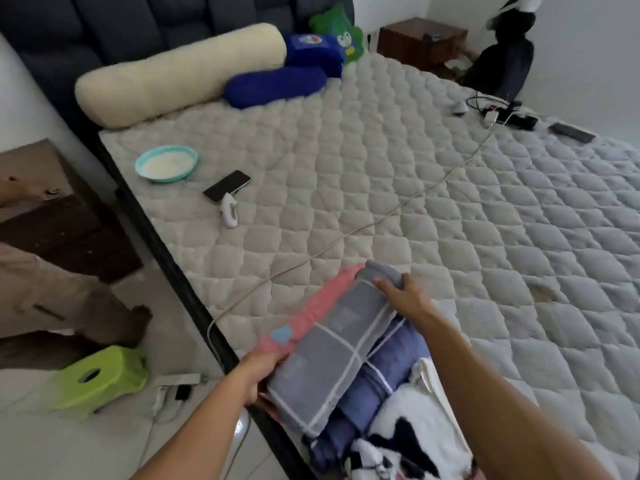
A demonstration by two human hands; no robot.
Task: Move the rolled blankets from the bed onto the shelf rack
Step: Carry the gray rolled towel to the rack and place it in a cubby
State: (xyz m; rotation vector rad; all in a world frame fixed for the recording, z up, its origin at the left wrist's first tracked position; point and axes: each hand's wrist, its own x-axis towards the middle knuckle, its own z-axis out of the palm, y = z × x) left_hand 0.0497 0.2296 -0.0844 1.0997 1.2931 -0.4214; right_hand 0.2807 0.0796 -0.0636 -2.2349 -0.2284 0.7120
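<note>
The grey checked blanket (pixel 332 344) lies at the bed's (pixel 450 209) 6 o'clock edge, beside a pink roll (pixel 311 313). The left hand (pixel 263 370) grips its near end, the right hand (pixel 398 289) its far end. Lift level so it stays rolled. A cable (pixel 381 216) crosses at 12 o'clock; phone (pixel 227 186) and bowl (pixel 166 163) sit at 10 o'clock. The shelf rack is out of view.

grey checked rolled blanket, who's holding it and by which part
Both hands hold the grey checked rolled blanket: left hand at its near end, right hand at its far end.

Left hand (pixel 261 370) curled closed at near end, right hand (pixel 403 294) clamped farther out, both forearms extended
</note>
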